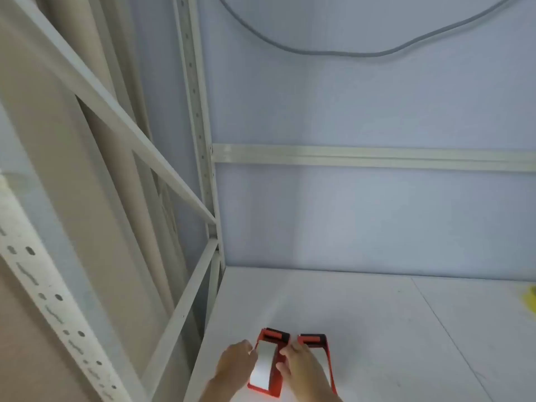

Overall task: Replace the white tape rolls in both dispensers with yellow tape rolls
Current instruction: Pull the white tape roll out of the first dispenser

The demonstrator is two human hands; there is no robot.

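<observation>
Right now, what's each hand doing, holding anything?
Left hand: on the left side of the left dispenser; grip unclear.
Right hand: between both dispensers; grip unclear.

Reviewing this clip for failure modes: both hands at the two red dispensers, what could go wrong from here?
1. The left hand and right hand crowd the left dispenser; pulling its white roll could knock the right dispenser, which sits close beside it.
2. Something yellow, possibly the new tape, lies far right at the frame edge, so the reach is long.
3. The dispensers sit low in view, so the hands may leave the frame.
</observation>
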